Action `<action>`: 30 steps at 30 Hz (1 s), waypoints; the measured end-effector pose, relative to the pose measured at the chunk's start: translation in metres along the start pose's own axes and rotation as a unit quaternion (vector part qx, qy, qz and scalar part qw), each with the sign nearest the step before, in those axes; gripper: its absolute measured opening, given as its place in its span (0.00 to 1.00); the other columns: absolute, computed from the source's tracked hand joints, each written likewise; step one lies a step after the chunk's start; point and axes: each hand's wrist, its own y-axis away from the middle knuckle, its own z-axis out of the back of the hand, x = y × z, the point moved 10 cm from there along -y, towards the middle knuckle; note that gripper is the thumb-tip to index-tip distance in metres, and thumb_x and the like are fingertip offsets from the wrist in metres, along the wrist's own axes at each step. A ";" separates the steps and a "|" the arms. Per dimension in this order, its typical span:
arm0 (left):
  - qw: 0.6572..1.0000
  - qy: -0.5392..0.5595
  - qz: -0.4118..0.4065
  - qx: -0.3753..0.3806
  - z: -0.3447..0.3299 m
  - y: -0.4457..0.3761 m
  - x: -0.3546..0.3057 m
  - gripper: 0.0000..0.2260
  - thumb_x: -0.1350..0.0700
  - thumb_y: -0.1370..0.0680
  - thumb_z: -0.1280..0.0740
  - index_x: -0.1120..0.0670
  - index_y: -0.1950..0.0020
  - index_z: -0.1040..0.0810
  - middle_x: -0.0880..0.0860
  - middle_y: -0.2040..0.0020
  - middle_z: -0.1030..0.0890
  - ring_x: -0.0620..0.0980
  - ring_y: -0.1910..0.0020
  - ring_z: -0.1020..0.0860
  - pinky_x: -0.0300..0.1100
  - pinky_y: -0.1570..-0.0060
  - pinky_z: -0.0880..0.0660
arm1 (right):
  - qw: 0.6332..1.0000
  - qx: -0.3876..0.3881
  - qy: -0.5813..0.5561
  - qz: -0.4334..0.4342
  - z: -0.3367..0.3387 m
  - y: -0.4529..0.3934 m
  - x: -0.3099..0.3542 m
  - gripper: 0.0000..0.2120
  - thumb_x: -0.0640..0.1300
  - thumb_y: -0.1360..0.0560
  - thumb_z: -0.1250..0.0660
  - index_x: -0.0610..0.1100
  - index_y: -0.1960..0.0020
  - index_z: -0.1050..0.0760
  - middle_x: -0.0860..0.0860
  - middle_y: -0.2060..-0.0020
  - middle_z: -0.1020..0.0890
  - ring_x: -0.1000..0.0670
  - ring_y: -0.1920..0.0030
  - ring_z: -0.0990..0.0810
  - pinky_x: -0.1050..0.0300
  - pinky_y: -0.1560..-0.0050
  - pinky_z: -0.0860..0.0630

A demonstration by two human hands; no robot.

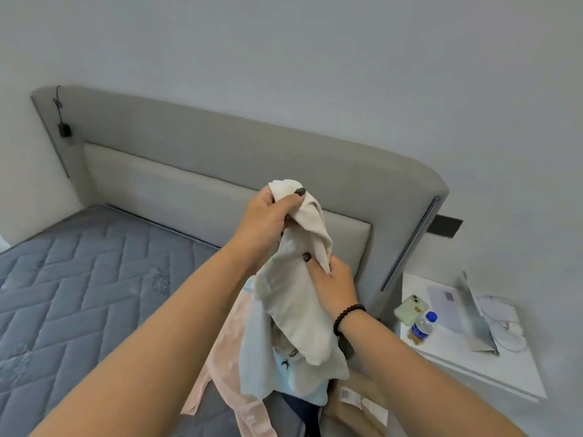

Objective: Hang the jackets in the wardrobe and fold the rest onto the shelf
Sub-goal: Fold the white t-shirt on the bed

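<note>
- Over on the far left, a small black adapter (64, 130) hangs by its cord against the grey padded headboard (220, 146).
- Below it, the bare blue-grey quilted mattress (82, 279) spreads across the left of the view.
- Coming in from the lower left, the left hand (268, 219) is up high in front of the headboard, fingers and thumb clamped round the top of a cream garment (296, 298).
- That cream garment hangs in the air between both hands, bunched and twisted, its lower end drooping onto the pile beneath.
- Under it on the mattress edge lies a pale pink garment (220, 357), and beside that a light blue garment (303, 376) with a small dark bird print; something dark navy peeks out below, too hidden to name.
- Just right of centre, the right hand (334, 285), a dark beaded bracelet (347, 316) on its wrist, pinches a fold of the cream garment lower down, thumb on the cloth.
- On the right, the white worktop (492, 370) by the bed carries a pale green phone (410, 309), a small water bottle (421, 329) with a blue cap, a sheet of paper (441, 304), a grey propped-up stand (476, 316) and a coil of white cable (508, 329).
- No wardrobe or shelf shows in this view.
</note>
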 end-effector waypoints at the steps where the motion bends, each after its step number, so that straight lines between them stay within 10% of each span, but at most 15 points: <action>1: 1.000 -0.009 -0.011 -0.014 -0.001 0.002 -0.010 0.05 0.58 0.21 0.34 0.56 0.46 0.23 0.49 0.60 0.19 0.42 0.65 0.21 0.35 0.65 0.24 | 1.000 -0.011 0.011 0.011 0.016 0.003 0.014 0.13 0.43 0.22 0.36 0.37 0.62 0.31 0.49 0.71 0.32 0.55 0.72 0.36 0.67 0.73 0.40; 6: 0.998 -0.036 -0.030 -0.042 -0.005 0.019 -0.038 0.07 0.57 0.22 0.33 0.56 0.46 0.22 0.55 0.48 0.16 0.53 0.48 0.18 0.48 0.45 0.21 | 0.992 -0.053 0.077 0.082 0.093 0.029 0.083 0.15 0.45 0.21 0.38 0.38 0.64 0.31 0.49 0.70 0.31 0.53 0.68 0.35 0.59 0.68 0.39; 15: 0.998 -0.036 -0.044 -0.029 -0.045 0.098 -0.050 0.03 0.57 0.21 0.34 0.55 0.51 0.21 0.57 0.50 0.17 0.54 0.53 0.17 0.43 0.54 0.19 | 0.970 -0.122 0.150 0.144 0.197 0.109 0.160 0.07 0.49 0.27 0.32 0.50 0.50 0.24 0.56 0.61 0.22 0.54 0.58 0.23 0.64 0.58 0.29; 19: 0.999 0.003 -0.035 -0.039 -0.064 0.151 -0.051 0.04 0.59 0.20 0.36 0.58 0.47 0.24 0.57 0.52 0.19 0.52 0.58 0.17 0.41 0.58 0.18 | 0.809 -0.040 0.548 0.208 0.193 0.173 0.175 0.38 0.69 0.37 0.32 0.54 0.33 0.39 0.54 0.43 0.27 0.49 0.50 0.23 0.53 0.52 0.26; 21: 0.998 0.023 -0.041 -0.035 -0.073 0.180 -0.055 0.02 0.61 0.20 0.37 0.57 0.51 0.25 0.57 0.53 0.19 0.51 0.59 0.18 0.40 0.58 0.18 | 0.727 -0.011 0.645 0.236 0.197 0.202 0.173 0.34 0.60 0.34 0.31 0.50 0.34 0.38 0.52 0.41 0.31 0.47 0.53 0.24 0.54 0.58 0.26; 26: 0.997 0.058 -0.048 -0.026 -0.085 0.243 -0.063 0.03 0.61 0.19 0.38 0.59 0.47 0.27 0.59 0.48 0.18 0.51 0.53 0.17 0.38 0.60 0.19 | 0.909 -0.054 0.397 0.113 0.274 0.248 0.176 0.05 0.44 0.29 0.33 0.45 0.56 0.28 0.51 0.60 0.23 0.49 0.61 0.25 0.59 0.64 0.30; 30: 0.997 0.046 -0.058 0.026 -0.107 0.291 -0.068 0.07 0.61 0.19 0.37 0.57 0.41 0.27 0.55 0.43 0.21 0.51 0.44 0.21 0.45 0.49 0.21 | 0.957 -0.065 0.280 0.050 0.285 0.283 0.182 0.13 0.44 0.27 0.34 0.44 0.69 0.33 0.50 0.72 0.30 0.50 0.70 0.32 0.58 0.69 0.37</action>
